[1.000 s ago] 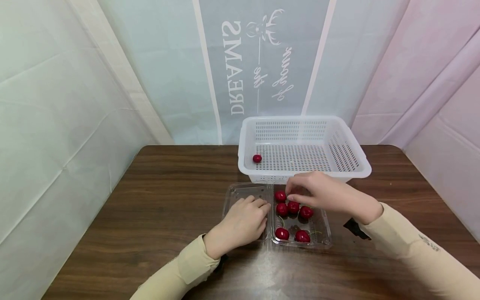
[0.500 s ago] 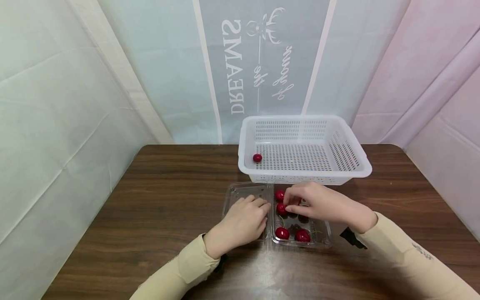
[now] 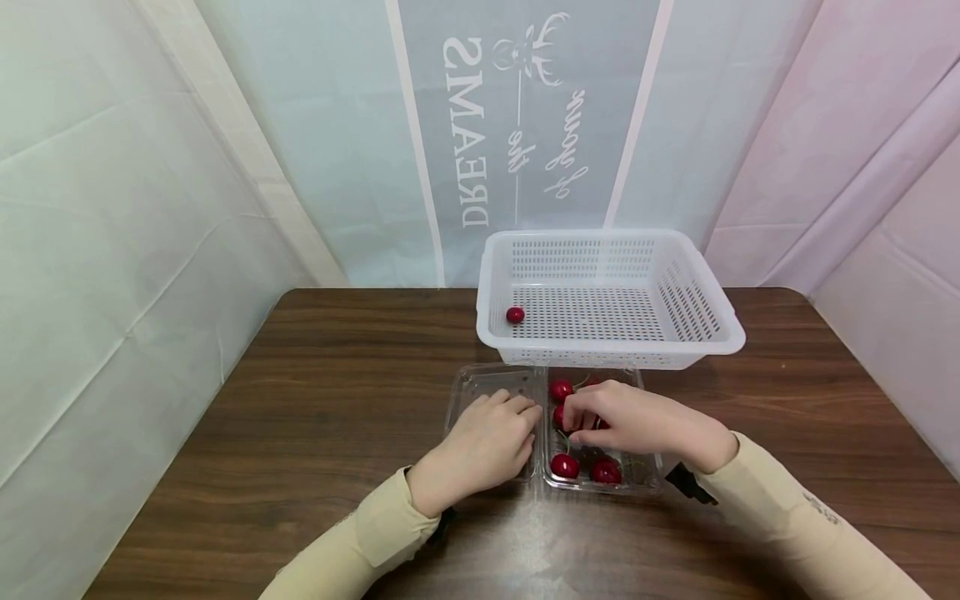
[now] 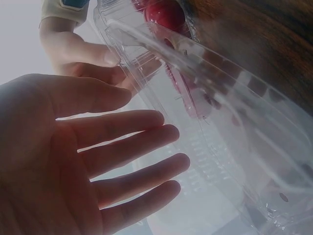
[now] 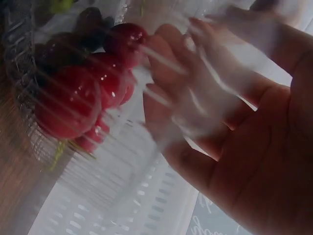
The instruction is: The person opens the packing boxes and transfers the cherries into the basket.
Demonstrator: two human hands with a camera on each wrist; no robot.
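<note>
In the head view, a clear plastic clamshell box lies unfolded, its lid (image 3: 483, 377) on the left and its tray (image 3: 633, 479) on the right. Several red cherries (image 3: 564, 466) with green stems sit in the tray. My left hand (image 3: 480, 437) rests over the lid beside the hinge; in the left wrist view its fingers (image 4: 142, 142) are fairly straight and hold nothing. My right hand (image 3: 637, 421) reaches down over the tray, thumb and fingers loosely bent and apart. Beside its fingertips is a cherry (image 5: 126, 44), with no cherry visibly pinched. The hand covers part of the fruit.
Behind the box stands a white perforated basket (image 3: 705, 337), with one cherry (image 3: 515, 315) at its left end. The box and basket are on a dark wood table (image 3: 337, 400). A printed curtain (image 3: 525, 125) hangs beyond the back edge.
My right hand has moved down towards the front of the tray, uncovering part of a cherry at the back. My left hand, the lid and the basket look unchanged.
</note>
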